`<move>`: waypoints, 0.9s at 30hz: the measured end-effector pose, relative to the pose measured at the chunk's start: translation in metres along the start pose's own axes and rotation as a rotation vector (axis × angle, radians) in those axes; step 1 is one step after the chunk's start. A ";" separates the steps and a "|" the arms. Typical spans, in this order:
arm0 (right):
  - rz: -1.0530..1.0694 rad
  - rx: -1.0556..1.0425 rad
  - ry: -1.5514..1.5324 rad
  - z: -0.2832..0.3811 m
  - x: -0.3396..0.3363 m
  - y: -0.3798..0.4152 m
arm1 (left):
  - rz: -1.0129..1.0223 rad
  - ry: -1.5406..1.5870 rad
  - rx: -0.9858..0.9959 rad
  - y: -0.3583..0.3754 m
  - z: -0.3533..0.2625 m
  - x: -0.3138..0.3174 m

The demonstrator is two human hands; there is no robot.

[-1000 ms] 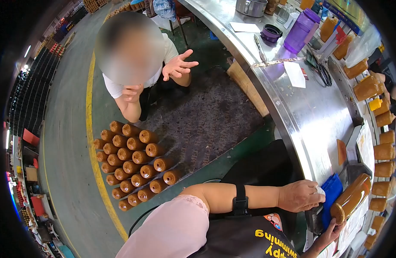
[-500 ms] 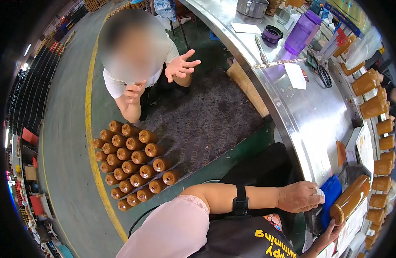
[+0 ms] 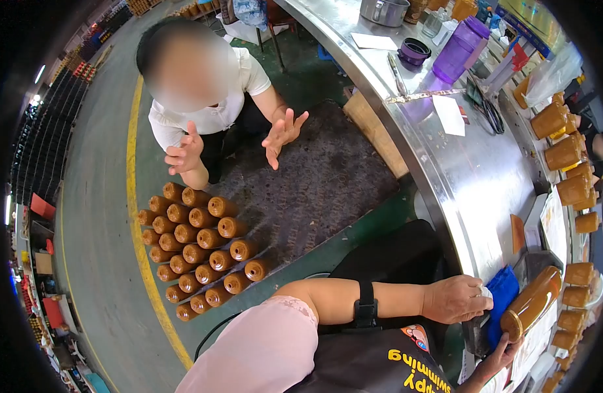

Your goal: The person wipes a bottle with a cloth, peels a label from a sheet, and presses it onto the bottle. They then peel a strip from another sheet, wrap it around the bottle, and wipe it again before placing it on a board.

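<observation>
My left hand (image 3: 453,299), at the end of the arm with the pink sleeve and black wrist strap, is closed in a pinch around a small white wad (image 3: 487,299). Beside it lies a bright blue cloth (image 3: 504,298) over a dark support (image 3: 540,263). A glossy amber-brown bottle (image 3: 536,298) rests tilted against the cloth, its round end toward me. Fingers of my right hand (image 3: 501,359) curl at that near end and hold it; part of this hand is hidden below the bottle.
Several brown bottles (image 3: 208,237) stand in rows on the floor by a dark mat (image 3: 314,190). Another person (image 3: 216,124) crouches behind them. The metal table (image 3: 468,170) carries a purple bottle (image 3: 460,49), a pot (image 3: 384,12) and papers. Brown jars (image 3: 563,157) line the far right.
The other person has leaned back, with both hands now apart in front of the chest. Jars along the right have shifted position. My hands and the bottle hold nearly still.
</observation>
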State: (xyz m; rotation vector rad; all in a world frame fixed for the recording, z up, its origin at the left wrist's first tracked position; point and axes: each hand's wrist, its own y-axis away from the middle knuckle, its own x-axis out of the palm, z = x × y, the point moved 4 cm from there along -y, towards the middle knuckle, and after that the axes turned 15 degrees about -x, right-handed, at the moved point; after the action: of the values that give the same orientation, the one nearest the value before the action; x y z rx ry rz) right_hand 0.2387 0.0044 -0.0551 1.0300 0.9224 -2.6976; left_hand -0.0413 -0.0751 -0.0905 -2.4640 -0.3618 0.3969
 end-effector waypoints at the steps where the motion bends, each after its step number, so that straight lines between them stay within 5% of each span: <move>1: 0.008 0.002 -0.006 -0.003 -0.001 0.000 | -0.019 -0.002 0.012 0.000 0.000 0.000; 22: 0.014 0.000 -0.052 0.008 0.003 -0.002 | 0.022 -0.015 -0.022 0.001 0.003 0.002; 27: 0.017 0.006 -0.066 0.004 0.002 -0.002 | -0.145 -0.021 0.084 -0.003 -0.003 -0.006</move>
State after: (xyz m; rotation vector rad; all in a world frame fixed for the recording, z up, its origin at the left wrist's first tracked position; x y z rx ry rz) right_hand 0.2347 0.0035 -0.0529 0.9397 0.8901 -2.7048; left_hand -0.0457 -0.0765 -0.0853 -2.3360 -0.5184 0.3695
